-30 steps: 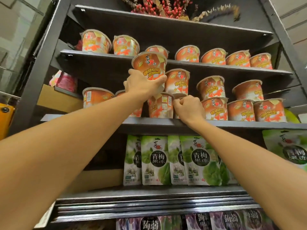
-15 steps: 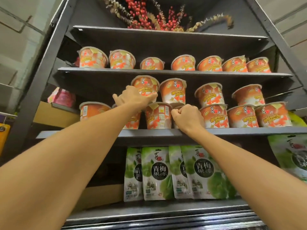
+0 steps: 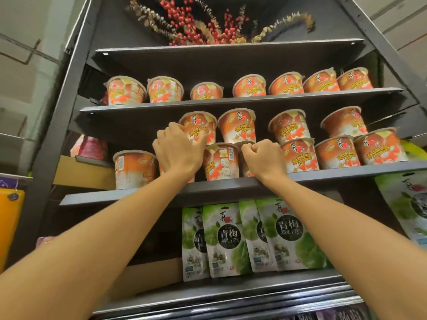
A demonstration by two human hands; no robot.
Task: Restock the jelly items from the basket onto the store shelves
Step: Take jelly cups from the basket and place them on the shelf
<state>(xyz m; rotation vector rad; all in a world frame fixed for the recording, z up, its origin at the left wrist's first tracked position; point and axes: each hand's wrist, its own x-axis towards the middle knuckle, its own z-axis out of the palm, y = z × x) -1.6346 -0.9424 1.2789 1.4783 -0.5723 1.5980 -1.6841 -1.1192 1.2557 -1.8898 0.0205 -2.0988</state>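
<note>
Orange jelly cups fill two levels of a dark shelf unit. My left hand [image 3: 178,151] grips one orange jelly cup [image 3: 199,127], which stands in the second layer on top of lower cups on the middle shelf [image 3: 346,173]. My right hand [image 3: 263,157] is curled at the rim of a lower jelly cup [image 3: 245,166], which it mostly hides. Another lower cup [image 3: 220,161] stands between my hands. No basket is in view.
A further row of orange cups [image 3: 249,86] lines the shelf above. Green jelly pouches [image 3: 227,239] hang below the middle shelf. Dried red berries [image 3: 191,21] top the unit. A lone cup [image 3: 134,168] stands at the left, beside a cardboard box [image 3: 83,172].
My left hand has brought the cup down from in front of the upper shelf into the second layer of the stack. My right hand stayed at the lower cup. The view tilted upward.
</note>
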